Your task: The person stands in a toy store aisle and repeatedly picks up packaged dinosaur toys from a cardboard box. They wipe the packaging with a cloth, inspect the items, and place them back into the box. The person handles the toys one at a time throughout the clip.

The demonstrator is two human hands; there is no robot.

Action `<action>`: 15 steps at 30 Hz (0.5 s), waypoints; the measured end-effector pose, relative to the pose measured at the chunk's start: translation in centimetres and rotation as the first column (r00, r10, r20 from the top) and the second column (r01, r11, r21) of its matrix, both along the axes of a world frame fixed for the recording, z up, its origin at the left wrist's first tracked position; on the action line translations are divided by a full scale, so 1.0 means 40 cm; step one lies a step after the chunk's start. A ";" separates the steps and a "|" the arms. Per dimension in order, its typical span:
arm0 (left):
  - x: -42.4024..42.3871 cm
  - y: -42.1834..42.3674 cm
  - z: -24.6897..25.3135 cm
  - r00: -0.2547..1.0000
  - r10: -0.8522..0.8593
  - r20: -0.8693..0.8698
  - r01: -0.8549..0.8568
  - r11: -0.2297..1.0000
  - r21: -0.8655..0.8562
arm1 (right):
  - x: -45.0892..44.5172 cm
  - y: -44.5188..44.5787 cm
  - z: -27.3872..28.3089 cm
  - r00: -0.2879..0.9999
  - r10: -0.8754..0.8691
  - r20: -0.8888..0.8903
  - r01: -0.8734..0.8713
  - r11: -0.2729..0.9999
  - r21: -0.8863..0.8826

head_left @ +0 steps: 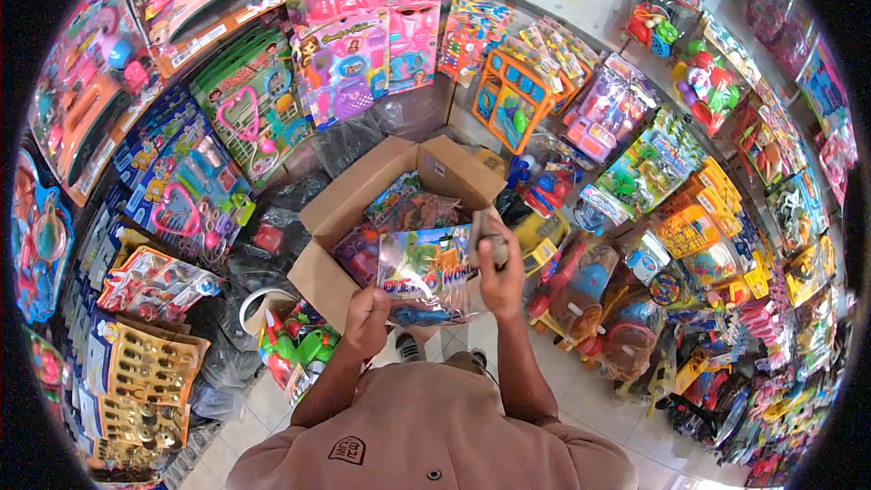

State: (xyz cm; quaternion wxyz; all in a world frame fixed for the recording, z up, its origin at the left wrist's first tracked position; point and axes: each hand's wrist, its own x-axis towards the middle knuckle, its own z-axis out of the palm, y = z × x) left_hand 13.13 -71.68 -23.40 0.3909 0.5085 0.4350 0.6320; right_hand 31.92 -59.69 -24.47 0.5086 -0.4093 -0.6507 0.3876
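A clear toy bag with a printed dinosaur card (pixel 425 262) hangs over the near side of an open cardboard box (pixel 333 201). My left hand (pixel 367 320) pinches the bag's lower left edge between thumb and fingers. At the bag's upper right, my right hand (pixel 502 279) grips a small greyish object (pixel 488 238), which the fingers partly cover; its kind is unclear. Inside the box, behind the bag, lie more packaged toys (pixel 418 207), one with purple and red parts at the left. The box's flaps stand up and outward.
Carded toys, among them a green doctor set (pixel 255 105) and an orange-framed toy pack (pixel 510 99), line the shelves around me. Dark plastic bags (pixel 272 231) lie left of the box. Bagged toys (pixel 585 286) are piled at right, above the tiled floor (pixel 599 398).
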 end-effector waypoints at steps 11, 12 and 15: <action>0.065 0.002 -0.016 0.986 -0.020 0.168 0.066 0.960 -0.271 | 0.170 0.001 -0.041 0.804 0.166 -0.572 -0.414 0.846 -0.337; 0.079 0.005 -0.018 0.974 -0.014 0.227 0.078 0.958 -0.277 | 0.178 0.000 -0.041 0.834 0.144 -0.533 -0.367 0.866 -0.340; 0.126 -0.001 0.011 0.996 0.080 0.026 -0.073 0.974 -0.216 | 0.198 0.004 -0.042 0.927 0.059 -0.370 -0.184 0.932 -0.311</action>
